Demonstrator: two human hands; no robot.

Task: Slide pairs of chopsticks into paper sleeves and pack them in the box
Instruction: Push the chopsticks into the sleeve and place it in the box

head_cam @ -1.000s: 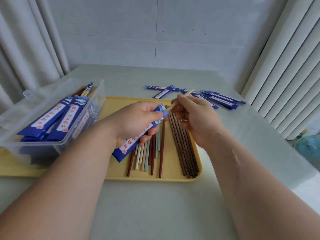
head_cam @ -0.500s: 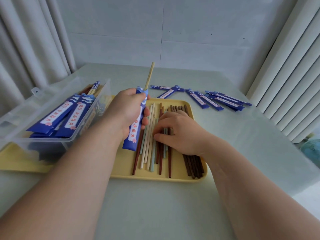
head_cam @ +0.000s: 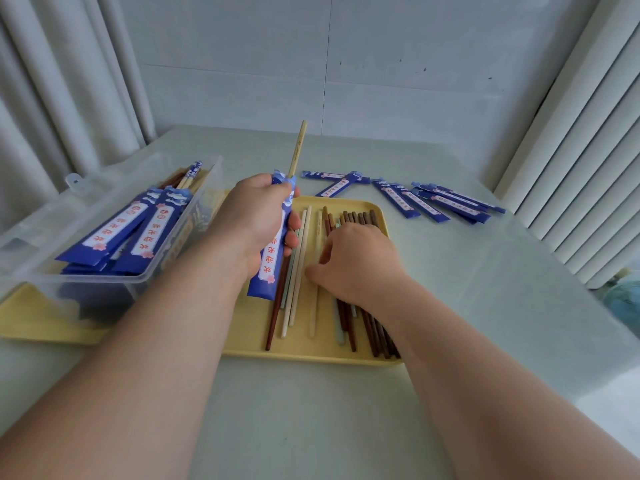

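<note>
Blue paper sleeve (head_cam: pixel 269 268): held upright-tilted over tray, gripped round upper half by left hand (head_cam: pixel 254 216). Cream chopstick (head_cam: pixel 298 147) protrudes from sleeve top. Right hand (head_cam: pixel 358 263): palm down on loose chopsticks (head_cam: pixel 294 306), hiding their middles; pinch on one cannot be told. Yellow tray (head_cam: pixel 311 356) beneath. Clear plastic box (head_cam: pixel 114 197) at left holds filled sleeves (head_cam: pixel 138 233). Empty sleeves (head_cam: pixel 436 202) lie on table (head_cam: pixel 485 306) beyond tray. Curtains (head_cam: pixel 59 98) behind box.

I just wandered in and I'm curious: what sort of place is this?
Probably a makeshift packing station in a plain room: a pale table in a corner beside white curtains, a yellow tray of loose chopsticks, and a clear plastic box holding filled blue paper sleeves.
</note>
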